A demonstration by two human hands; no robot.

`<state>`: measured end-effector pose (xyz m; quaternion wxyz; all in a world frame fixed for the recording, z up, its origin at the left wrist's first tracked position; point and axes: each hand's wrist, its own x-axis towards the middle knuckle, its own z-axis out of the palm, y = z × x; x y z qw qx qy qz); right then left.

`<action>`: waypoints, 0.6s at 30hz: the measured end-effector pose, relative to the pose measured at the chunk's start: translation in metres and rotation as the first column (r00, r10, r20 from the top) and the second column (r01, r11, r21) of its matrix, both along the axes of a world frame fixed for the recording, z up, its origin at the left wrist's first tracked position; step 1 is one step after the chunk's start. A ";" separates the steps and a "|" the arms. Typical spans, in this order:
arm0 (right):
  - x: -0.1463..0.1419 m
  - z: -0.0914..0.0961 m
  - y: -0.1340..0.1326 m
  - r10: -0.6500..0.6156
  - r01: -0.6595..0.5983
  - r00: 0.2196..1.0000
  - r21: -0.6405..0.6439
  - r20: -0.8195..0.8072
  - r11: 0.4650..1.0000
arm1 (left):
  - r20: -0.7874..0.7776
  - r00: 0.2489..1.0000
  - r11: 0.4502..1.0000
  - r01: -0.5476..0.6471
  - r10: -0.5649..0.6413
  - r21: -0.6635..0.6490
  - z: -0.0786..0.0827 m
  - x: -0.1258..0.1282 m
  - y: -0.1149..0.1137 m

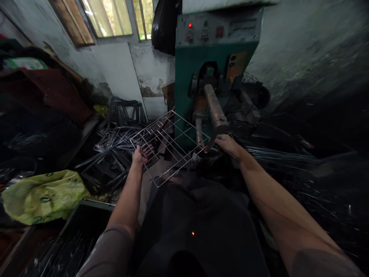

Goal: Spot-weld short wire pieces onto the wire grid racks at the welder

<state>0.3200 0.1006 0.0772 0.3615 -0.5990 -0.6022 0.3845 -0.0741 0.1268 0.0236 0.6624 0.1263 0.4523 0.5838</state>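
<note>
A rectangular wire grid [173, 144] of thin welded rods is held tilted in front of a green machine [184, 69], which looks like a spot welder. My left hand [140, 156] grips the grid's left edge, thumb above and fingers showing beneath the wires. My right hand [227, 145] is closed near the grid's right corner, just under the end of the machine's upper metal arm [215, 105]. What its fingers hold is too dark to make out. A shorter lower arm [199, 132] sits behind the grid's right side.
Bent wire frames [115, 148] lie heaped on the left, near a yellow-green sack [46, 196]. Bundled rods [282, 154] lie on the right. A phone [236, 65] is mounted on the machine's front, and a red light [190, 25] glows on its panel. Thin rods [57, 254] fill the lower left.
</note>
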 end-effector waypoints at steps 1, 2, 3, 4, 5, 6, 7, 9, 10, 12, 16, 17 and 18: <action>-0.002 0.000 -0.002 0.009 -0.010 1.000 -0.025 -0.025 1.000 | -0.003 1.000 1.000 0.003 -0.003 -0.004 -0.001 -0.001 -0.002; -0.005 0.000 -0.006 0.029 -0.032 0.998 -0.058 -0.060 0.998 | -0.007 1.000 1.000 0.007 -0.007 -0.011 -0.003 -0.004 -0.005; -0.007 -0.001 -0.012 0.053 -0.064 0.993 -0.098 -0.108 0.993 | -0.011 1.000 1.000 0.008 -0.008 -0.018 -0.006 -0.006 -0.009; -0.008 -0.001 -0.019 0.074 -0.098 0.984 -0.143 -0.164 0.985 | -0.014 1.000 1.000 0.012 -0.013 -0.027 -0.010 -0.009 -0.015; -0.010 -0.001 -0.027 0.092 -0.134 0.972 -0.188 -0.217 0.973 | -0.018 1.000 0.999 0.017 -0.018 -0.043 -0.014 -0.012 -0.023; -0.011 -0.002 -0.036 0.103 -0.163 0.960 -0.225 -0.259 0.961 | -0.021 1.000 0.998 0.022 -0.023 -0.065 -0.019 -0.014 -0.032; -0.011 -0.002 -0.046 0.102 -0.176 0.953 -0.247 -0.286 0.953 | -0.021 0.999 0.996 0.027 -0.029 -0.090 -0.024 -0.015 -0.042; -0.013 -0.003 -0.063 0.075 -0.152 0.955 -0.255 -0.288 0.955 | -0.011 1.000 0.991 0.026 -0.028 -0.132 -0.034 -0.016 -0.065; -0.014 -0.003 -0.070 0.061 -0.131 0.960 -0.247 -0.273 0.960 | 0.001 1.000 0.988 0.022 -0.022 -0.150 -0.040 -0.016 -0.076; -0.017 -0.001 -0.080 0.073 -0.134 0.969 -0.254 -0.235 0.958 | 0.029 1.000 0.982 0.012 -0.007 -0.189 -0.050 -0.018 -0.098; -0.031 0.007 -0.088 0.238 -0.301 0.950 -0.384 -0.204 0.873 | 0.033 0.999 0.966 0.007 0.002 -0.260 -0.063 -0.032 -0.123; -0.036 0.008 -0.089 0.255 -0.309 0.949 -0.397 -0.184 0.864 | 0.022 1.000 0.965 0.001 0.005 -0.261 -0.065 -0.038 -0.126; -0.041 0.007 -0.092 0.252 -0.296 0.955 -0.402 -0.160 0.867 | 0.009 1.000 0.965 -0.004 0.007 -0.263 -0.066 -0.043 -0.128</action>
